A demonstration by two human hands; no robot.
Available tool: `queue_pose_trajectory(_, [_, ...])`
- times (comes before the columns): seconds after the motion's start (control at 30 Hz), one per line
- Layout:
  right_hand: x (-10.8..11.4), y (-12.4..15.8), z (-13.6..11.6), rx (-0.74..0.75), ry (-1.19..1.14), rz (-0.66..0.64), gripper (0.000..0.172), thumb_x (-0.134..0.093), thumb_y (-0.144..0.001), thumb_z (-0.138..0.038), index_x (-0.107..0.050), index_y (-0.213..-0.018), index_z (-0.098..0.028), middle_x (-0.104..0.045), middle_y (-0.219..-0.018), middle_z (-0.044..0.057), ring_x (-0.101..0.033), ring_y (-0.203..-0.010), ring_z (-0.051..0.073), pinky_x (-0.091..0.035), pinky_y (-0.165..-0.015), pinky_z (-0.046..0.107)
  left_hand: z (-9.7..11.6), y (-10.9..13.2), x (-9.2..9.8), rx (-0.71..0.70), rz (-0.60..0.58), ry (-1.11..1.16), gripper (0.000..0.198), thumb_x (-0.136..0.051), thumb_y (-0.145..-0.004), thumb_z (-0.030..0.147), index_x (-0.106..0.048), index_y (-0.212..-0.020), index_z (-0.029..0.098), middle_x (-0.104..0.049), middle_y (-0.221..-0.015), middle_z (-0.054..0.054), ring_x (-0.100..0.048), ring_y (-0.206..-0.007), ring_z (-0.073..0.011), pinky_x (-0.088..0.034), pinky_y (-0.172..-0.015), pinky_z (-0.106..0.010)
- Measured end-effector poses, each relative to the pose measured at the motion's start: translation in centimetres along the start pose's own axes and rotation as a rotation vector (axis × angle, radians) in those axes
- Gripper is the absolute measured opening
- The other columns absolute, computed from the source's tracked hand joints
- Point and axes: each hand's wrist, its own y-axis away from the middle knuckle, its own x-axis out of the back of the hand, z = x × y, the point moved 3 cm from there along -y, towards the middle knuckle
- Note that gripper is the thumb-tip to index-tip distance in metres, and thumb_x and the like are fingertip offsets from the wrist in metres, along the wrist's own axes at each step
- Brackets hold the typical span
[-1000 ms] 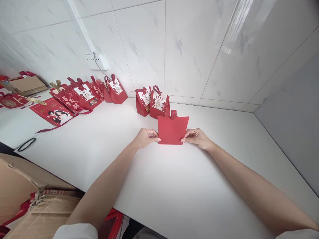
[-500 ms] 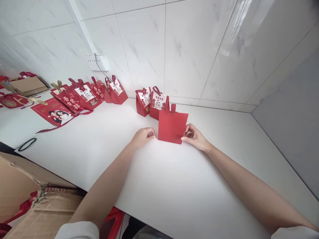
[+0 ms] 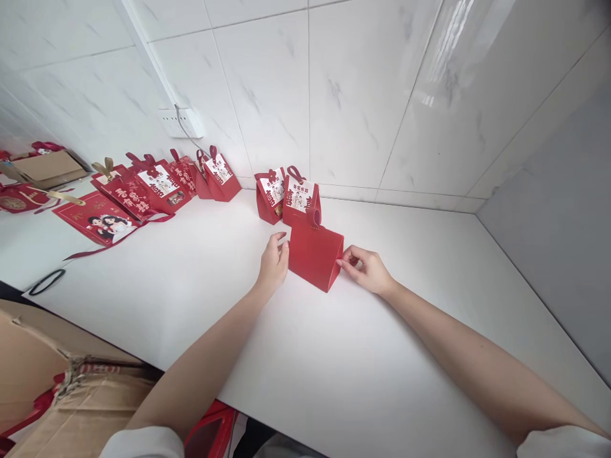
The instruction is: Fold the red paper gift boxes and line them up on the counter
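Note:
A plain red gift box (image 3: 315,257) with a ribbon loop on top stands on the white table, its back or blank side toward me and its triangular right end showing. My right hand (image 3: 365,268) is closed at that right end, thumb and fingertips pinching the side fold. Against the box's left end rests my left hand (image 3: 273,262), open, fingers stretched and thumb close to the edge; whether it presses the box I cannot tell. Just behind are two finished-looking red boxes, one printed with a couple (image 3: 301,198) and another (image 3: 271,196) to its left.
Several red gift boxes (image 3: 165,184) and a flat printed bag (image 3: 98,217) lie along the left wall side. A black ring-shaped thing (image 3: 46,282) is at the table's left front edge. A cardboard carton (image 3: 90,407) stands below. A wall socket (image 3: 180,123) has a cable.
The red box has gone from a flat-looking upright face to a spread, wedge-like shape, turned and lower. My left hand has come up against its left end; my right hand stays at the right.

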Motion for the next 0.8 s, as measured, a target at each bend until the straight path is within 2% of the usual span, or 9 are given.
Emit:
queue_pose_trajectory(0.1, [-0.3, 0.3, -0.6, 0.094, 0.085, -0.028, 0.017, -0.051, -0.088, -0.031, -0.048, -0.074, -0.022, -0.055, -0.064, -0.003, -0.045, -0.054, 0.011, -0.038, -0.054, 0.024, 0.8, 0.3, 0.6, -0.066, 0.062, -0.083, 0.042, -0.033, -0.097, 0.044, -0.044, -0.13, 0.021, -0.05, -0.137, -0.011, -0.057, -0.113, -0.0217, -0.045, -0.097, -0.038])
queue_pose_trajectory(0.17, [-0.5, 0.5, -0.9, 0.15, 0.14, -0.034, 0.017, -0.05, -0.087, -0.026, -0.045, -0.071, -0.022, -0.05, -0.058, -0.004, -0.041, -0.05, 0.01, -0.035, -0.052, 0.023, 1.2, 0.6, 0.8, -0.077, 0.025, -0.055, 0.048, -0.028, -0.097, 0.049, -0.041, -0.135, 0.023, -0.053, -0.134, -0.01, -0.058, -0.112, -0.0227, -0.045, -0.097, -0.04])
queue_pose_trajectory(0.27, [-0.9, 0.7, -1.2, 0.195, 0.184, -0.123, 0.017, -0.049, -0.084, -0.023, -0.043, -0.068, -0.022, -0.047, -0.055, -0.006, -0.038, -0.047, 0.009, -0.033, -0.051, 0.023, 1.7, 1.2, 0.3, -0.18, -0.209, -0.04, 0.059, -0.031, -0.095, 0.053, -0.028, -0.146, 0.023, -0.045, -0.143, -0.011, -0.047, -0.129, -0.0252, -0.04, -0.105, -0.041])
queue_pose_trajectory(0.33, [-1.2, 0.8, -1.5, 0.212, 0.197, -0.203, 0.017, -0.049, -0.085, -0.025, -0.044, -0.069, -0.021, -0.05, -0.057, -0.005, -0.04, -0.047, 0.009, -0.033, -0.051, 0.022, 1.9, 1.7, -0.3, -0.247, -0.381, -0.112, 0.071, -0.039, -0.092, 0.055, -0.016, -0.151, 0.022, -0.03, -0.153, -0.011, -0.03, -0.141, -0.0273, -0.034, -0.111, -0.041])
queue_pose_trajectory(0.4, [-1.4, 0.8, -1.8, 0.211, 0.222, -0.228, 0.02, -0.049, -0.087, -0.028, -0.045, -0.069, -0.021, -0.053, -0.059, -0.004, -0.043, -0.049, 0.009, -0.033, -0.052, 0.022, 2.0, 2.1, -0.8, -0.3, -0.509, -0.225, 0.086, -0.051, -0.085, 0.059, -0.013, -0.151, 0.021, -0.027, -0.154, -0.012, -0.025, -0.143, -0.0304, -0.034, -0.111, -0.042])
queue_pose_trajectory(0.5, [-1.4, 0.7, -2.0, 0.182, 0.307, -0.193, 0.026, -0.047, -0.09, -0.034, -0.043, -0.067, -0.021, -0.053, -0.058, -0.004, -0.042, -0.048, 0.009, -0.033, -0.053, 0.022, 2.3, 2.3, -1.4, -0.39, -0.561, -0.404, 0.079, -0.06, -0.077, 0.061, -0.035, -0.142, 0.022, -0.046, -0.14, -0.012, -0.046, -0.127, -0.0324, -0.041, -0.101, -0.043])
queue_pose_trajectory(0.6, [-1.4, 0.6, -1.9, 0.14, 0.437, -0.156, 0.027, -0.044, -0.091, -0.037, -0.044, -0.069, -0.021, -0.057, -0.061, -0.003, -0.044, -0.049, 0.01, -0.03, -0.053, 0.024, 2.2, 1.9, -1.4, -0.394, -0.437, -0.584, 0.047, -0.047, -0.088, 0.056, -0.057, -0.113, 0.017, -0.062, -0.11, -0.011, -0.061, -0.099, -0.0272, -0.047, -0.085, -0.039])
queue_pose_trajectory(0.67, [-1.5, 0.5, -1.7, 0.098, 0.513, -0.172, 0.023, -0.043, -0.091, -0.036, -0.046, -0.074, -0.021, -0.06, -0.065, -0.002, -0.046, -0.05, 0.011, -0.028, -0.052, 0.024, 1.9, 1.8, -1.5, -0.373, -0.402, -0.663, 0.039, -0.038, -0.094, 0.05, -0.059, -0.099, 0.017, -0.065, -0.092, -0.008, -0.063, -0.082, -0.0231, -0.046, -0.072, -0.035])
queue_pose_trajectory(0.8, [-1.7, 0.2, -1.3, 0.01, 0.585, -0.249, 0.015, -0.044, -0.089, -0.032, -0.048, -0.078, -0.022, -0.062, -0.067, -0.002, -0.048, -0.051, 0.012, -0.026, -0.052, 0.025, 1.2, 2.0, -2.1, -0.338, -0.438, -0.727, 0.035, -0.029, -0.098, 0.039, -0.057, -0.094, 0.019, -0.065, -0.076, -0.004, -0.061, -0.064, -0.0196, -0.04, -0.058, -0.029])
